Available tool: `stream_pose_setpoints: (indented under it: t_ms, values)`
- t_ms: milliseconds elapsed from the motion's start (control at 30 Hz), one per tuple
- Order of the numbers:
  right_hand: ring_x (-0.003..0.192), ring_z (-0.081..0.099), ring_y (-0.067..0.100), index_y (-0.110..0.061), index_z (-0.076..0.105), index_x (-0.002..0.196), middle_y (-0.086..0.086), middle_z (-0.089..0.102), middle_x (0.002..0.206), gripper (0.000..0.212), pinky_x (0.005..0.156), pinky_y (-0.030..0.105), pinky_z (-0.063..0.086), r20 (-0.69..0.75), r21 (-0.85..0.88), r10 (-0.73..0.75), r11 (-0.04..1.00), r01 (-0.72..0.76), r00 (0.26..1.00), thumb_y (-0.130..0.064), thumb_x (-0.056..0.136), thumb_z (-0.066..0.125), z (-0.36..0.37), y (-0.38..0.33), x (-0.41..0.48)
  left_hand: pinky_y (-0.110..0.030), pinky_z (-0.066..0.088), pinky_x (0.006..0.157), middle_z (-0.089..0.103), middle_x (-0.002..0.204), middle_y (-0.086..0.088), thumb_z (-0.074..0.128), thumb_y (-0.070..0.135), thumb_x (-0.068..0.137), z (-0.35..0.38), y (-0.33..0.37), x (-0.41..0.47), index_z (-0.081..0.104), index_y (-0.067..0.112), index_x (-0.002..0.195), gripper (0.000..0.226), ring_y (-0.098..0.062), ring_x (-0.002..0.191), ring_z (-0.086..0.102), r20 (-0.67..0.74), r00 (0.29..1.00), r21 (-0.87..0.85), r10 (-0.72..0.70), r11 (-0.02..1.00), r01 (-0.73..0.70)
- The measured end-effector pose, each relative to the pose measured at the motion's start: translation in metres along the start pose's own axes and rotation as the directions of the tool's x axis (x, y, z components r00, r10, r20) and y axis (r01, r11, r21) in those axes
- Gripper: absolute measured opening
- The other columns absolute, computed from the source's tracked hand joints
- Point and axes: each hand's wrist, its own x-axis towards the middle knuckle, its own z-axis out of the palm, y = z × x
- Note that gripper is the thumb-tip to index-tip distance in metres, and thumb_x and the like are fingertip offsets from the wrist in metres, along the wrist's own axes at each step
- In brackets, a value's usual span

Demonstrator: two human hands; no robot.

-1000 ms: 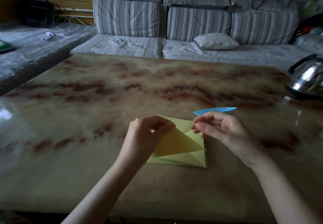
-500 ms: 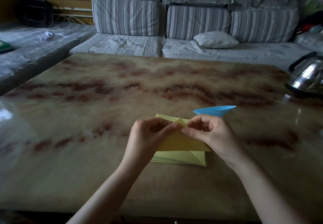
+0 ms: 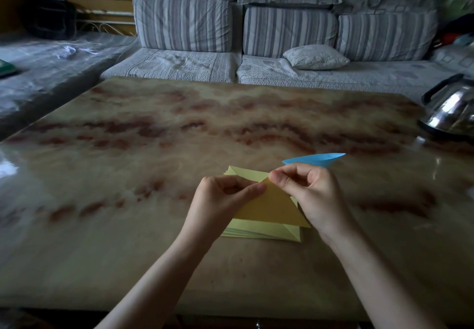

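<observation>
I see my left hand (image 3: pixel 220 198) and right hand (image 3: pixel 313 195) both pinching the top corner of a folded yellow sheet (image 3: pixel 272 208), fingers curled onto it. The sheet is over the yellow paper stack (image 3: pixel 256 231) on the surface (image 3: pixel 154 149). A blue folded piece (image 3: pixel 315 159) lies just behind my right hand.

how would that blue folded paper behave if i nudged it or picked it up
The blue paper looks thin and small, so probably very light; a nudge would likely slide it across the glossy table. Its folds should lend some stiffness, but a hard pinch could crush it.
</observation>
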Motion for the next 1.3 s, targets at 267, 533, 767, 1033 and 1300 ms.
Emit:
stream_pose_setpoints:
  t_ms: [267,533,767,1033,1300]
  values:
    - [0.068,0.061,0.011,-0.015,0.072,0.074,0.001,0.070,0.068,0.009,0.069,0.029,0.049,-0.046,0.043,0.073,0.997,-0.071,0.996,-0.023,0.077,0.074,-0.009,0.001,0.004,-0.043,0.053,0.084,0.074,0.076,-0.010,0.078,0.033,0.064,-0.010,-0.002,0.002,0.077,0.015,0.071,0.019,-0.025,0.079,0.069,0.061,0.997,-0.028,-0.054,0.998,0.056]
    - [0.069,0.056,0.017,-0.019,0.070,0.072,0.011,0.068,0.073,0.008,0.068,0.029,0.045,-0.087,-0.029,0.074,0.997,-0.077,0.993,-0.022,0.078,0.074,-0.011,0.003,0.005,-0.032,0.055,0.081,0.074,0.076,-0.010,0.078,0.015,0.071,-0.008,-0.006,0.005,0.076,0.016,0.073,0.004,-0.017,0.073,0.066,0.080,0.994,-0.022,-0.078,0.997,0.080]
    - [0.072,0.062,0.014,-0.019,0.071,0.073,0.000,0.071,0.072,0.009,0.073,0.030,0.049,-0.100,-0.063,0.093,0.993,-0.099,0.991,-0.026,0.077,0.075,-0.013,0.007,0.006,-0.021,0.057,0.071,0.074,0.072,-0.005,0.074,0.008,0.075,-0.009,-0.009,0.007,0.075,0.018,0.077,0.010,-0.012,0.068,0.067,0.116,0.989,-0.019,-0.087,0.996,0.090]
    - [0.074,0.062,0.013,-0.021,0.070,0.073,-0.002,0.070,0.073,0.008,0.073,0.028,0.049,-0.118,-0.069,0.089,0.993,-0.097,0.989,-0.025,0.078,0.074,-0.014,0.009,0.007,-0.016,0.046,0.061,0.071,0.058,0.004,0.076,0.033,0.073,-0.009,-0.006,0.001,0.072,0.013,0.065,0.022,-0.006,0.061,0.069,0.033,0.999,0.244,-0.017,0.970,0.008]
    - [0.067,0.058,0.012,-0.019,0.069,0.073,-0.002,0.067,0.068,0.008,0.069,0.028,0.046,-0.162,-0.041,0.091,0.994,-0.099,0.983,-0.023,0.080,0.073,-0.022,0.013,0.010,-0.016,0.051,0.070,0.074,0.066,0.002,0.074,0.018,0.077,-0.014,-0.012,0.006,0.073,0.011,0.073,0.008,-0.008,0.068,0.072,0.108,0.994,0.188,-0.010,0.982,-0.011]
